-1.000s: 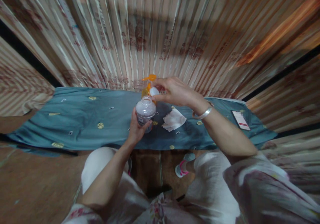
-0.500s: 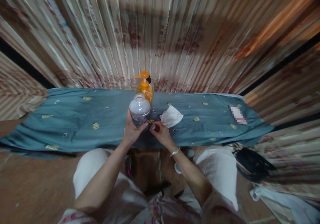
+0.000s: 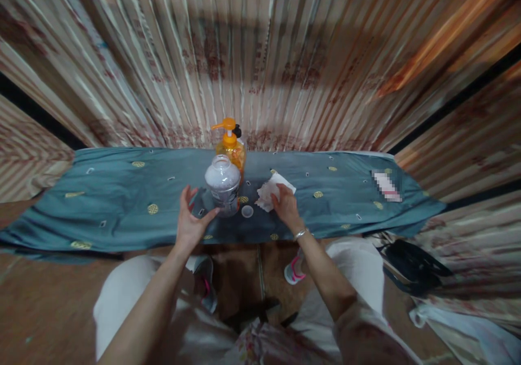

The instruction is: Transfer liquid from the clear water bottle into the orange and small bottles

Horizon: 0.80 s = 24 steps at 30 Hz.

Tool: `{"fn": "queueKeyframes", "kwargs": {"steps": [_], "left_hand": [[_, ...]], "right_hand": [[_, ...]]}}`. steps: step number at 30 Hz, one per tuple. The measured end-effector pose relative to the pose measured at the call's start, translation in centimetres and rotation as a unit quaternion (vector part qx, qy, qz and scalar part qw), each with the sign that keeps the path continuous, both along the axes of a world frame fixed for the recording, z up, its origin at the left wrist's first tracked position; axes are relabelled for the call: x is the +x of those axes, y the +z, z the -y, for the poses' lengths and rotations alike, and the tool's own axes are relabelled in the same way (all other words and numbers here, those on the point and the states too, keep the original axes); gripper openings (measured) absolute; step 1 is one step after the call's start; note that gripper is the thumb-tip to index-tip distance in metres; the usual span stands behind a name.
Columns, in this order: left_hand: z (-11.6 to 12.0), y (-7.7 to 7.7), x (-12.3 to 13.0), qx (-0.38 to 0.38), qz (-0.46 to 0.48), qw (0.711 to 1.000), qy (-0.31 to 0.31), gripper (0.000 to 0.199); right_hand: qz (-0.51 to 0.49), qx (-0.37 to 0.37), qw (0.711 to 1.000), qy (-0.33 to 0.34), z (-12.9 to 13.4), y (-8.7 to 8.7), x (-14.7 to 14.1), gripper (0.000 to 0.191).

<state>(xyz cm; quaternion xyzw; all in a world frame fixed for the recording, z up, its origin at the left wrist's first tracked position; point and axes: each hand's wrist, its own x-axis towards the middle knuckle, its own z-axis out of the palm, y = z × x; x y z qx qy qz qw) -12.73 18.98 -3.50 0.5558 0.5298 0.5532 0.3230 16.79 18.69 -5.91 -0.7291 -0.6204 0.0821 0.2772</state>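
A clear, wide-shouldered bottle with whitish contents stands uncapped on the teal cloth. My left hand is at its left side, fingers spread and thumb near its base. A small round translucent cap lies just right of the bottle. Further right, my right hand has its fingers closed on a crumpled white tissue, which rests on the cloth. Behind the bottle stands an orange pump bottle, with a black-topped container mostly hidden behind it.
The patterned teal cloth covers a long narrow table. A pixelated flat item lies at its right end. Striped curtains hang behind. A black bag is low at the right, beside a pale plastic bag.
The clear bottle now stands on the cloth, and my left hand has opened away from it. The cap lies beside it. My right hand has moved right onto the tissue.
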Motion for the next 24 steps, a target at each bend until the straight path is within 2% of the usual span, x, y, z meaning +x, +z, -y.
{"fn": "queueKeyframes", "kwargs": {"steps": [3,6,10,13,20,24], "left_hand": [[0.2,0.3,0.1,0.003,0.002,1.0,0.002,0.099],[0.3,0.7,-0.3,0.019,0.007,1.0,0.014,0.082],[0.2,1.1,-1.8,0.037,0.04,0.998,0.045,0.07],[0.0,0.9,-2.4,0.027,0.053,0.997,0.05,0.07],[0.5,-0.2,0.0,-0.007,0.024,1.0,-0.007,0.073],[0.3,-0.4,1.2,-0.007,0.01,1.0,-0.027,0.08]], "right_hand": [[0.038,-0.031,0.997,-0.068,-2.0,0.0,2.7,0.046],[0.063,-0.054,0.992,-0.097,-3.3,-0.4,4.0,0.035],[0.078,-0.056,0.991,-0.089,-4.0,-0.8,4.6,0.023],[0.076,-0.057,0.992,-0.085,-4.1,-1.0,5.1,0.028],[0.082,-0.038,0.991,-0.094,-2.8,-0.3,6.3,0.034],[0.093,0.001,0.995,-0.04,-1.4,-0.1,5.1,0.043]]}}
